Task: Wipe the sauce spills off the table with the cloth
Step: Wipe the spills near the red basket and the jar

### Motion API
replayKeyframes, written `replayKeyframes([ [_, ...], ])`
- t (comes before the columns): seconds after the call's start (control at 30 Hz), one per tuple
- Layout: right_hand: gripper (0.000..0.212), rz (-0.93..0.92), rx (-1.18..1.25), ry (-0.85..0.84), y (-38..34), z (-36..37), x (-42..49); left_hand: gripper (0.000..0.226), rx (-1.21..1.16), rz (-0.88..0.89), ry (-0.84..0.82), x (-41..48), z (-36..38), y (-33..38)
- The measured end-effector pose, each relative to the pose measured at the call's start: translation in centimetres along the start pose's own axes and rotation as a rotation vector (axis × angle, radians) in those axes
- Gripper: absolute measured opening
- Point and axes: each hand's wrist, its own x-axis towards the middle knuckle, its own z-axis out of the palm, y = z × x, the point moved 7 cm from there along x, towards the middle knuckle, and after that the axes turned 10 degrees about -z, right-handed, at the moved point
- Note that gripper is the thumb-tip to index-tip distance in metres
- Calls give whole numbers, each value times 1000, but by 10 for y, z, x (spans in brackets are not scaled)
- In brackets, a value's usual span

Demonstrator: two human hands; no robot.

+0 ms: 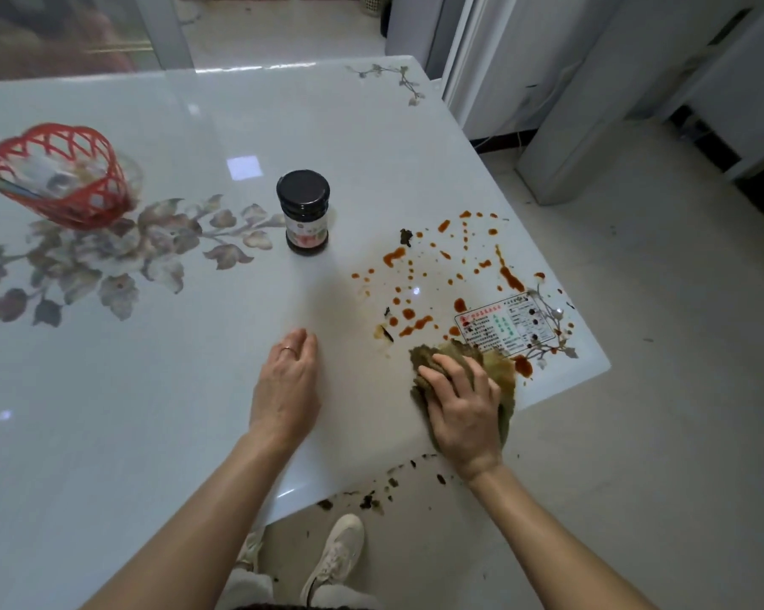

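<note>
Wiping the table's [195, 389] near-right corner
Our right hand [461, 402] presses the cloth [501, 372] flat, ungripped, toward the sauce spills [393, 256]; our open left hand [287, 380] braces.

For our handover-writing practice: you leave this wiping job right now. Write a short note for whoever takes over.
Left hand lies flat and open on the table, holding nothing.
Right hand presses the cloth down by the near right corner.
Sauce spills are scattered beyond the cloth, some at the printed sticker's edge; one blotch sits just right of the cloth.
The closed jar stands apart, further left.
Done: little, it seems. Left: wipe all the drops.
</note>
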Motion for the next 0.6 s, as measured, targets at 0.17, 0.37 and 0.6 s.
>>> replayKeyframes([
  [0.17,29,-336,56,-49,-38,10,-2,66,-29,6,-40,-2,-4,2],
  [0.37,30,-182,29,-40,-6,8,25,70,-91,2,-76,2,-9,-4],
  [0.6,28,-339,49,-21,-81,14,19,64,-142,12,-74,5,-6,-8],
])
